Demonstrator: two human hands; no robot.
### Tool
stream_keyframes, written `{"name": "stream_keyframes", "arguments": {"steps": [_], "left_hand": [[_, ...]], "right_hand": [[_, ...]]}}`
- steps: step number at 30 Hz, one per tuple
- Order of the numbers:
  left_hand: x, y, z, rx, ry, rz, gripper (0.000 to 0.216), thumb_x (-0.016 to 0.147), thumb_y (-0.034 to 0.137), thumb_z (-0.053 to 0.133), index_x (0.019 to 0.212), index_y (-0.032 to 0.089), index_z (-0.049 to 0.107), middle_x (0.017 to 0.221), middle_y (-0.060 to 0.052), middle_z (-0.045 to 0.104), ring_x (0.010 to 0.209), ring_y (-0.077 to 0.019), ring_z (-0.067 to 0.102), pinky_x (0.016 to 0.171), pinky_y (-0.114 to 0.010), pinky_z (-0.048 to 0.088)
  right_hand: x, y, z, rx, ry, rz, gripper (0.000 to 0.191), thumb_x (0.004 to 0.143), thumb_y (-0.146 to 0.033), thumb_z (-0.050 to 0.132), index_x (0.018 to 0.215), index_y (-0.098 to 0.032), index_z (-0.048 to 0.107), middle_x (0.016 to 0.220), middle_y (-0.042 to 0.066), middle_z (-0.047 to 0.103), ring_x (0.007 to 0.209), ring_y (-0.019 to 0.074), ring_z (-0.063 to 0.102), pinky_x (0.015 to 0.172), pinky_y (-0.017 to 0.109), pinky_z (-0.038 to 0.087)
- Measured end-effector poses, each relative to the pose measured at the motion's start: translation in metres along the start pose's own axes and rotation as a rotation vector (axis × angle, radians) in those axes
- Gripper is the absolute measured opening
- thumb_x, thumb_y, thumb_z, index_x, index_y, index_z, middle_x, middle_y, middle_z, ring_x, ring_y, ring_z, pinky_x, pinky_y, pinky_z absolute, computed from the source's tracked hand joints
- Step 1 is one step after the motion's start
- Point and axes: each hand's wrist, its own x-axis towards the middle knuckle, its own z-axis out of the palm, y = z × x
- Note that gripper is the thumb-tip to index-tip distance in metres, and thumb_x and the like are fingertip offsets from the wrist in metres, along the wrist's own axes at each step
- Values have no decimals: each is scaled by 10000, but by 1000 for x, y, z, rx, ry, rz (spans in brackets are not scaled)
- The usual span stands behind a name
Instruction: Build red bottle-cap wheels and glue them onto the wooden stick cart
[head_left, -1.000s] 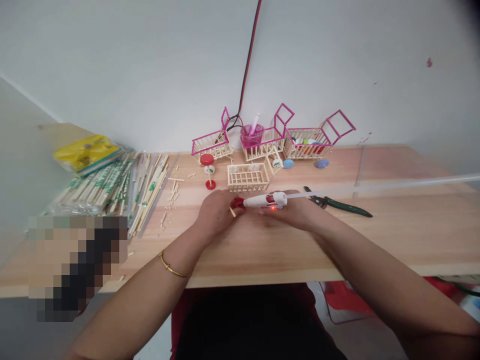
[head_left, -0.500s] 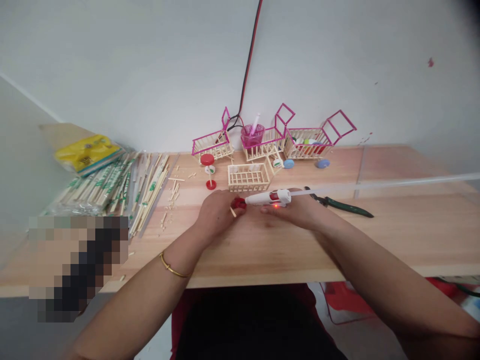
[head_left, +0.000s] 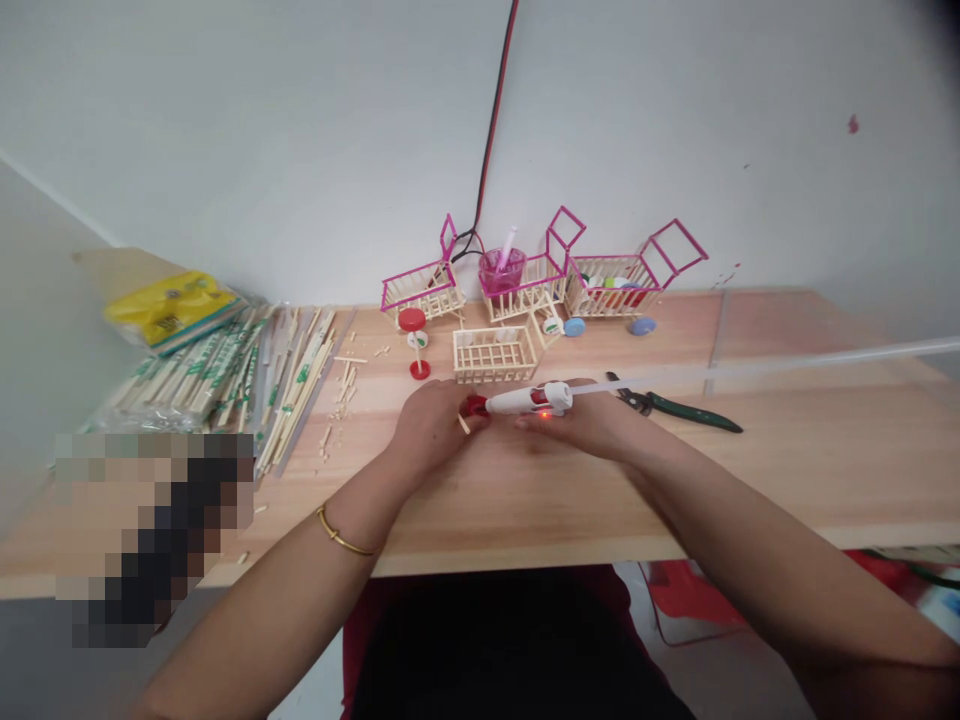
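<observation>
My right hand [head_left: 574, 420] is closed around a white glue gun [head_left: 517, 400] with a lit red light and a long clear glue stick running out of its back. The gun's nozzle points left, at a red bottle cap [head_left: 475, 405] that my left hand [head_left: 435, 425] grips. A short wooden stick [head_left: 464, 424] pokes out by the left fingers; its other end is hidden. Just beyond my hands stands a small plain stick cart [head_left: 495, 355]. Left of it, two red caps joined by a stick [head_left: 420, 345] stand upright.
Pink-trimmed stick carts [head_left: 424, 292] line the wall beside a pink cup [head_left: 501, 268]. Blue caps [head_left: 643, 327] lie before them. Green-handled pruning shears [head_left: 694, 412] rest at right. Bundled chopsticks [head_left: 199, 375], a yellow bag [head_left: 169, 305] and cut stick bits [head_left: 346, 385] lie at left.
The whole view has shifted very slightly. Both hands keep their places, with the glue gun's nozzle still at the red cap.
</observation>
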Motion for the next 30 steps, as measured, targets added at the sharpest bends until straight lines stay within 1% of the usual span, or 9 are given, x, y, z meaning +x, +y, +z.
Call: {"name": "stream_keyframes", "arguments": {"steps": [5,9,13,21,27,30], "left_hand": [[0,1,-1,-13,-9,2,171,801,315,630,878,169,673,832,-59,678,765,-194,597,665,-288,409],[1,1,-1,3,-18,-7,177,803,327,627,867,168,671,799,-56,665,735,-192,587,655,-291,406],[1,0,0,0,-16,-11,190,802,342,628,874,170,669,802,-57,659,743,-193,583,668,-294,411],[0,2,-2,4,-23,0,183,803,325,624,881,167,677,803,-57,666,747,-195,588,666,-295,416],[0,1,-2,7,-15,-5,187,806,339,623,855,166,675,809,-61,670,745,-198,591,665,-301,422],[0,1,-2,5,-21,-6,187,807,336,619,863,167,677,813,-62,671,749,-199,589,668,-303,420]], "right_hand": [[-1,-2,-4,-2,-1,-25,300,790,-466,633,921,-214,728,874,42,743,771,218,673,681,310,497],[-1,-2,-4,2,2,-20,287,774,-462,649,888,-212,730,823,40,738,732,210,666,655,297,492],[-1,-1,-3,5,-5,-3,316,766,-485,653,884,-203,730,801,44,733,704,205,659,630,293,484],[0,-1,-4,4,0,-25,298,776,-470,644,887,-208,730,834,45,736,743,212,663,660,302,486],[-1,0,-3,-1,-2,-20,314,771,-489,647,886,-207,730,809,44,735,715,213,662,646,307,493],[-1,-2,-4,-4,5,-18,310,777,-486,643,897,-213,729,851,44,740,761,219,671,667,305,495]]}}
